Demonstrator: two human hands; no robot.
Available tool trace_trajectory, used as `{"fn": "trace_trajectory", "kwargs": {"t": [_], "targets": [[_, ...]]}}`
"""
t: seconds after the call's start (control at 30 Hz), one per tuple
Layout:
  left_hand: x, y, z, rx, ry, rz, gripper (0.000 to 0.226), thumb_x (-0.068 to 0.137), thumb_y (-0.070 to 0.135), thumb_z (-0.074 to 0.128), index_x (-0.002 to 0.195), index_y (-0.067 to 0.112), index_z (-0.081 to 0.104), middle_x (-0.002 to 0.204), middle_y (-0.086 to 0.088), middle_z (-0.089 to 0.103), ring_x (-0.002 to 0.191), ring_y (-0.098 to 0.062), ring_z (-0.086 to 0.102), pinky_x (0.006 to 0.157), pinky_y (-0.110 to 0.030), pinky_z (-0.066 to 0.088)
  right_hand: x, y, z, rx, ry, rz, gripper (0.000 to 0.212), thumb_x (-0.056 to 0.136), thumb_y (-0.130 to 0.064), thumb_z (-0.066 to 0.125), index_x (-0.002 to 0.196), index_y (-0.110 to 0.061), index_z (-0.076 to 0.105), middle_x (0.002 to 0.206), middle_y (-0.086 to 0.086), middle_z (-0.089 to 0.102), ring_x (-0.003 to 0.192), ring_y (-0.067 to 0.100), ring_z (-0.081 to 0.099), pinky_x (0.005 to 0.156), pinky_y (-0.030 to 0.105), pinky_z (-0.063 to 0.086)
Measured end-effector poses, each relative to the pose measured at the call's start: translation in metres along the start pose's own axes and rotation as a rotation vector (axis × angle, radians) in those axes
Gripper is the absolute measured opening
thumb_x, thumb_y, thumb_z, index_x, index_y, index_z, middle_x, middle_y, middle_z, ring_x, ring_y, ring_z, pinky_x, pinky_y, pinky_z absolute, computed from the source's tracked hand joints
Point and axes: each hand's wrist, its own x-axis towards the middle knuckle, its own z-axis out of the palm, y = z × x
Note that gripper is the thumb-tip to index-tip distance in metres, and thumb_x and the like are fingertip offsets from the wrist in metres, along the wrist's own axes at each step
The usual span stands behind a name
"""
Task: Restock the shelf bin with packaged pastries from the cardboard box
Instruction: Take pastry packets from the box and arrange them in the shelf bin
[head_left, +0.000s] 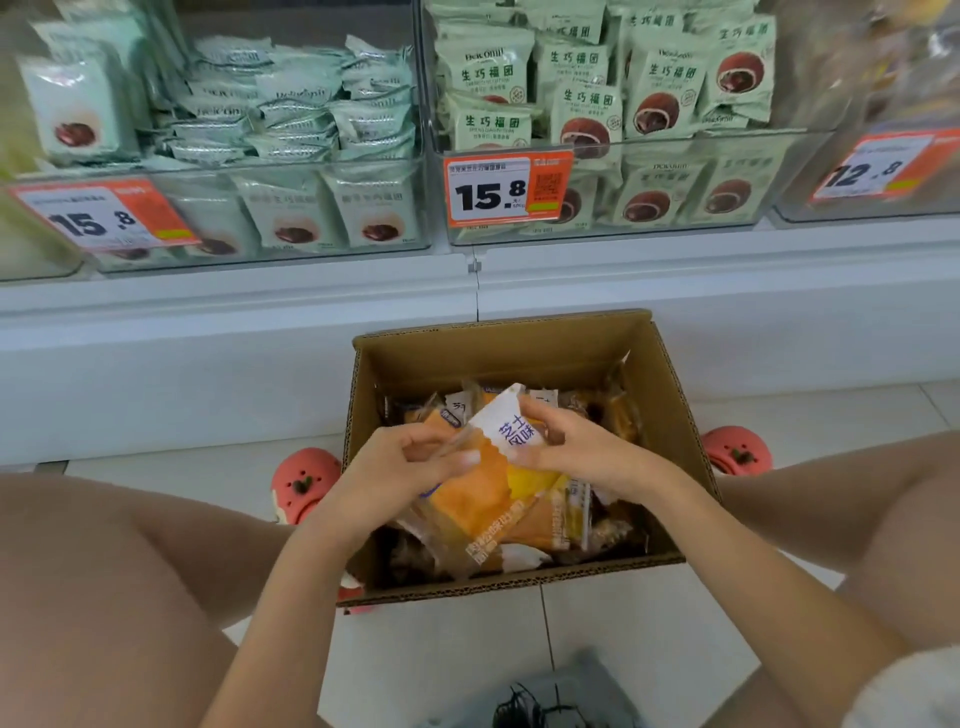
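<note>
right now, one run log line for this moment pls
phase: gathering | left hand: grips orange packaged pastries | right hand: grips same bundle | where: over open brown cardboard box | clear shelf bin: untouched

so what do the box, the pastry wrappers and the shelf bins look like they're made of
Box: corrugated cardboard, matte brown; fluting shows along its cut rim.
Pastry wrappers: thin plastic film, glossy and partly see-through, crinkled.
Shelf bins: clear hard plastic, probably acrylic; the packs show through the front walls.
</note>
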Motion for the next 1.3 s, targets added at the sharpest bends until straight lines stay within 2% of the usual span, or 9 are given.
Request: {"fn": "trace_trajectory", "kwargs": {"t": [0.13,0.2,0.3,0.37,0.47,0.63,0.87,1.07,1.3], "targets": [[-0.005,0.009,0.002,-0.652,0.052,-0.128,0.06,0.089,0.058,0.039,0.104,0.007,0.068,0.08,-0.009,0.073,0.068,-0.024,0.069,0.059,-0.03,0.054,-0.012,-0.007,0.01,0.258,0.199,-0.034,0.055,0.081,-0.046,0.06,0.131,-0.027,0.049,0.118,-0.006,0.063,0.105,0.013,0.064,0.084,0.032,0.056],[-0.006,0.013,0.005,-0.81,0.005,-0.091,0.066,0.094,0.058,0.028,0.114,0.006,0.063,0.096,-0.012,0.072,0.084,-0.026,0.069,0.073,-0.037,0.054,-0.016,-0.008,0.017,0.422,0.32,-0.039,0.049,0.08,-0.048,0.058,0.125,-0.031,0.051,0.116,-0.001,0.064,0.101,0.019,0.066,0.072,0.036,0.059],[-0.007,0.016,0.024,-0.586,0.047,-0.048,0.052,0.097,0.057,0.021,0.115,0.03,0.061,0.108,-0.001,0.072,0.1,-0.02,0.068,0.089,-0.044,0.051,-0.015,-0.005,0.022,0.402,0.381,0.022,0.079,0.064,-0.073,0.056,0.13,-0.031,0.049,0.124,-0.002,0.062,0.11,0.02,0.062,0.089,0.046,0.054],[-0.006,0.013,0.033,-0.455,0.213,-0.056,0.046,0.098,0.055,0.022,0.104,0.033,0.063,0.093,0.001,0.075,0.087,-0.017,0.072,0.083,-0.04,0.054,-0.015,-0.007,0.024,0.456,0.412,0.088,0.067,0.071,-0.078,0.04,0.114,-0.03,0.06,0.11,-0.002,0.07,0.105,0.018,0.065,0.095,0.043,0.049],[-0.006,0.009,0.039,-0.343,0.35,-0.029,0.048,0.1,0.05,0.021,0.1,0.027,0.063,0.083,0.0,0.074,0.077,-0.012,0.072,0.067,-0.025,0.052,-0.014,-0.01,0.024,0.431,0.517,0.094,0.049,0.09,-0.063,0.026,0.094,-0.03,0.062,0.094,-0.002,0.072,0.096,0.017,0.067,0.092,0.038,0.05],[-0.008,0.009,0.051,-0.345,0.377,0.005,0.047,0.102,0.042,0.021,0.084,0.02,0.058,0.089,-0.018,0.07,0.086,-0.03,0.069,0.076,-0.035,0.055,-0.013,-0.003,0.027,0.424,0.67,0.078,0.051,0.096,-0.054,0.027,0.082,-0.018,0.059,0.079,0.003,0.066,0.073,0.016,0.062,0.076,0.031,0.051],[-0.002,0.001,0.056,-0.312,0.297,-0.005,0.062,0.1,0.046,0.021,0.098,-0.005,0.056,0.076,-0.016,0.058,0.073,-0.03,0.057,0.06,-0.028,0.046,-0.009,0.004,0.027,0.437,0.823,0.126,0.048,0.099,-0.048,0.03,0.087,-0.012,0.06,0.082,0.006,0.065,0.08,0.02,0.063,0.077,0.035,0.051],[0.004,0.0,0.059,-0.409,0.33,-0.024,0.044,0.101,0.045,0.025,0.098,0.022,0.063,0.092,-0.012,0.073,0.087,-0.027,0.071,0.079,-0.04,0.057,-0.016,0.01,0.007,-0.585,1.138,-0.159,0.038,0.101,-0.034,0.034,0.085,-0.016,0.063,0.059,-0.008,0.053,0.05,0.012,0.051,0.043,0.022,0.034],[0.005,0.001,0.052,-0.533,0.378,-0.061,0.042,0.1,0.048,0.025,0.097,0.026,0.062,0.097,-0.014,0.072,0.092,-0.029,0.07,0.09,-0.049,0.053,-0.014,0.003,0.012,-0.037,0.999,-0.234,0.045,0.1,-0.041,0.033,0.066,-0.017,0.05,0.058,-0.005,0.054,0.049,0.001,0.052,0.047,0.011,0.037]]}}
